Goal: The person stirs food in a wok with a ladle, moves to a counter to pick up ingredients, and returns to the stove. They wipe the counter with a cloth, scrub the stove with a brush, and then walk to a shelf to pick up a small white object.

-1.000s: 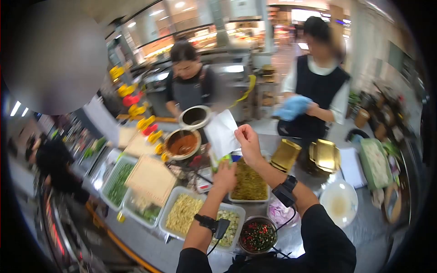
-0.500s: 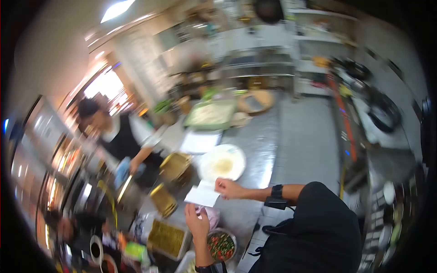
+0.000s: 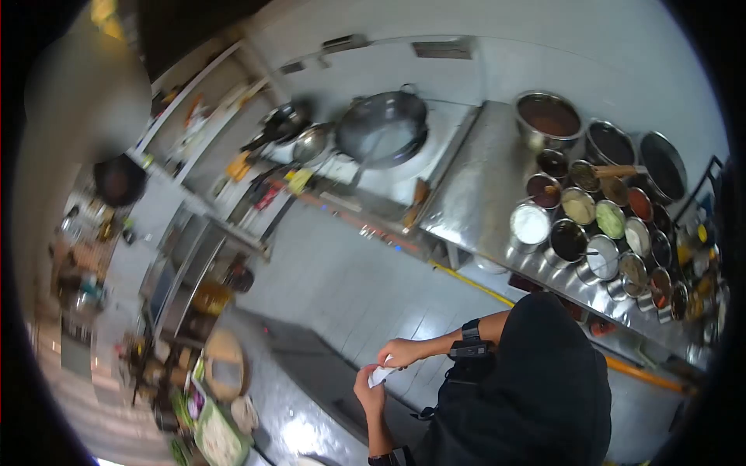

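Note:
My left hand (image 3: 370, 390) and my right hand (image 3: 401, 353) are close together near the bottom middle. Between them is a small white sheet (image 3: 381, 376), which looks like paper or cloth and appears crumpled. The fingers of both hands are closed on it, the right hand above and the left below. Beneath my hands are the grey floor (image 3: 326, 272) and the edge of a steel counter (image 3: 295, 419).
A large wok (image 3: 382, 128) sits on the stove. Beside it, a steel worktop (image 3: 482, 186) carries several containers of seasonings and a metal pot (image 3: 548, 116). At lower left are a round wooden board (image 3: 225, 349) and a green tray (image 3: 220, 436) of pale food.
The view has swung from the food counter and the co-workers to the stove and seasonings. The flat white sheet is now bunched up, and my hands are closer together.

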Motion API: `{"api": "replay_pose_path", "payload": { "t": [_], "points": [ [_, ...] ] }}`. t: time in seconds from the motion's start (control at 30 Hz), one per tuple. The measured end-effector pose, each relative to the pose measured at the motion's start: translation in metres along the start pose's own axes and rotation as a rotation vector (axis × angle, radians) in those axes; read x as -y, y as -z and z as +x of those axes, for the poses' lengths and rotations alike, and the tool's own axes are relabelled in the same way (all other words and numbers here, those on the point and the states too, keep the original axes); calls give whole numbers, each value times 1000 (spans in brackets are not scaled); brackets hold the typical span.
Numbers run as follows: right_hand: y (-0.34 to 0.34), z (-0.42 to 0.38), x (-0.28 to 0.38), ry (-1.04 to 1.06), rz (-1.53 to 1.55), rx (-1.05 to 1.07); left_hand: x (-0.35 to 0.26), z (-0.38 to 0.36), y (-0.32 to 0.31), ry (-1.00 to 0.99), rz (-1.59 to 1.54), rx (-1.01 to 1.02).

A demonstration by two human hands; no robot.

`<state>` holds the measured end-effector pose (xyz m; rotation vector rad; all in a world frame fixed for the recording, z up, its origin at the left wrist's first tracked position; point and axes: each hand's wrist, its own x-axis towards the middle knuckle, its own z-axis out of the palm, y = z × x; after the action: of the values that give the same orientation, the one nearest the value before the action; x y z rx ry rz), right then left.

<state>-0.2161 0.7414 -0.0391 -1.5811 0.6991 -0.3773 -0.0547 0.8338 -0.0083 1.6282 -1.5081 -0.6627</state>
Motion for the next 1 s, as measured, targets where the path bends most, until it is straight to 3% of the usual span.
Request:
{"api": "replay_pose_path", "payload": {
  "t": [0.1, 0.2, 0.23, 0.33, 0.37, 0.47, 0.57, 0.67, 0.8, 0.87, 1.0],
  "points": [
    [65, 3, -26, -14, -80, -194, -18, 72, -42, -163, 5, 29],
    [110, 1, -20, -150, 121, -323, -41, 127, -68, -232, -3, 160],
    [117, 8, -31, -117, 329, -328, -41, 142, -76, -244, -60, 205],
    [136, 18, -30, -20, 350, -381, -24, 186, -97, -163, -192, 378],
    [141, 17, -25, 3, 346, -443, -19, 204, -99, -230, -209, 479],
    [161, 34, -52, -91, 257, -594, -13, 245, -115, 36, -565, 751],
    [186, 24, -20, -192, 97, -819, -19, 274, -133, 68, -626, 916],
    [224, 20, -74, 74, -417, -1095, -28, 301, -156, -89, -428, 964],
    [303, -13, -92, -284, -479, -1283, -36, 322, -174, -358, -280, 852],
    [347, -22, -104, -294, -478, -1445, -35, 334, -189, -434, -194, 828],
    [432, -33, -94, -242, -693, -1447, -46, 346, -223, -572, 50, 644]
  ]
}}
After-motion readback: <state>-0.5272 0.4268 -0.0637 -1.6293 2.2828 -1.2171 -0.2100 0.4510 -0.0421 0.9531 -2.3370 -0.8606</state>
